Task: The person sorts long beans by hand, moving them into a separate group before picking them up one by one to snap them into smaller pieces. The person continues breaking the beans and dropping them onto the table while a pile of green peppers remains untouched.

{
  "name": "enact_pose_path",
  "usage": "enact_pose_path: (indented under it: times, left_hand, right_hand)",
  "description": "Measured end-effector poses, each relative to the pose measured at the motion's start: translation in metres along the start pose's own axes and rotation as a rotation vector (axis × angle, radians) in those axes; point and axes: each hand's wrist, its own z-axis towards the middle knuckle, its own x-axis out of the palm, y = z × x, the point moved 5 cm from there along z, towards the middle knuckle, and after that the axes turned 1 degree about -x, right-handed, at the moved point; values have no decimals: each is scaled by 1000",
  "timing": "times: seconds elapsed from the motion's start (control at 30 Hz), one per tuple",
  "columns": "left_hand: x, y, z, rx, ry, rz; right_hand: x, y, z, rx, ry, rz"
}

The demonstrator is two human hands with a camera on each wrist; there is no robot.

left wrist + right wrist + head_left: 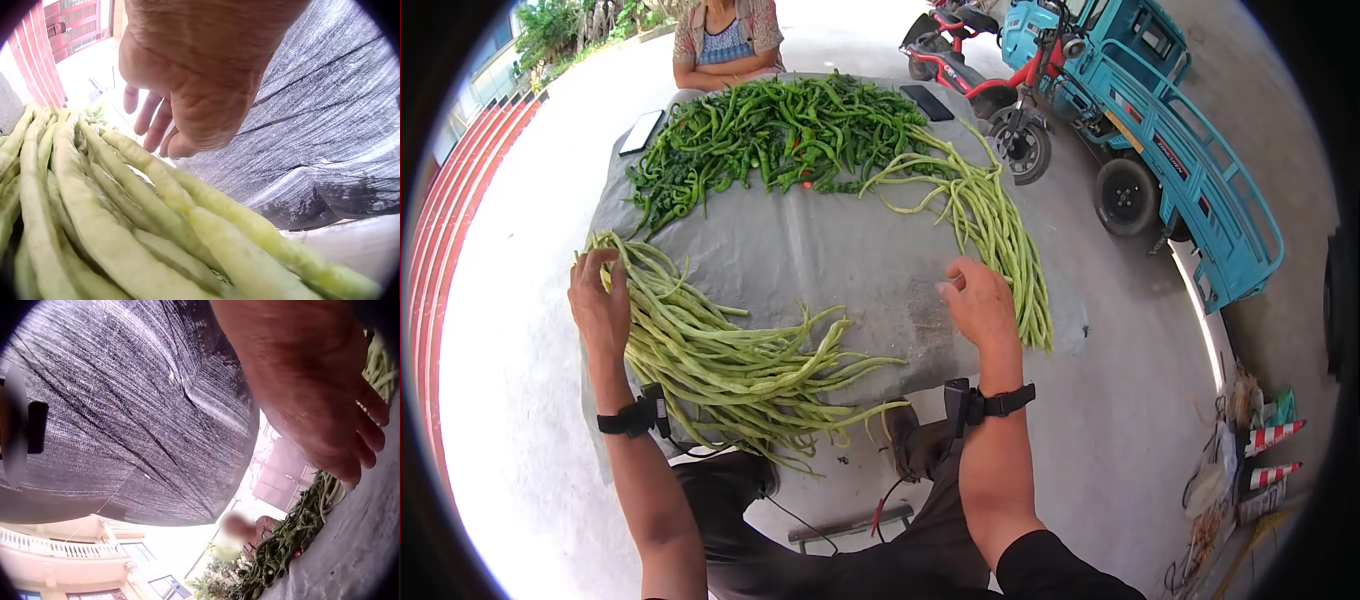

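Observation:
Long pale green beans lie in a big heap at the left of the grey-covered table. My left hand is over the heap's upper left end, fingers bent loosely; in the left wrist view the hand hangs beside the beans with nothing seen in its grip. My right hand is above the cover, just left of a second bunch of beans, fingers partly bent. The right wrist view shows this hand with no bean in its fingers.
A wide pile of green peppers covers the far side of the table, a phone at its left and a dark phone at its right. Behind it a person rests folded arms. A blue cargo tricycle stands at the right.

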Motion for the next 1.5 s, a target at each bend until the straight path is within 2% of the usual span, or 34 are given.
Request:
enact_pose_path:
  times: [0.1,0.2,0.3,0.37,0.5,0.7,0.77,0.9,1.0,1.2,1.37,1.5]
  left_hand:
    - [-3,-7,1,-36,26,-32]
    - [-4,-13,1,-32,14,-76]
    - [-4,-18,1,-28,1,-107]
    - [-3,-21,0,-7,-14,-130]
    - [-2,-26,-2,-23,-1,-161]
    - [-5,-29,-1,-62,11,-222]
    - [-5,-31,-1,-72,6,-243]
    - [-4,-37,-1,-68,18,-312]
    - [-3,-42,-1,-68,38,-330]
    - [4,-61,-2,-58,55,-394]
    - [7,-96,-6,-54,134,-545]
    - [10,-127,-13,58,284,-692]
  right_hand:
    - [-25,-32,-4,152,12,-91]
    - [-29,-54,-10,162,49,-172]
    - [-26,-66,-11,202,192,-193]
    - [-22,-73,-11,174,207,-173]
    - [-20,-66,-11,217,272,-155]
    - [-18,-63,-4,261,250,-169]
    - [-13,-60,-1,179,218,30]
    - [-3,-38,3,35,207,386]
    - [1,-2,2,-135,242,490]
    - [17,46,-2,-147,328,762]
    - [15,84,-9,-240,296,743]
    - [9,115,-17,-348,187,767]
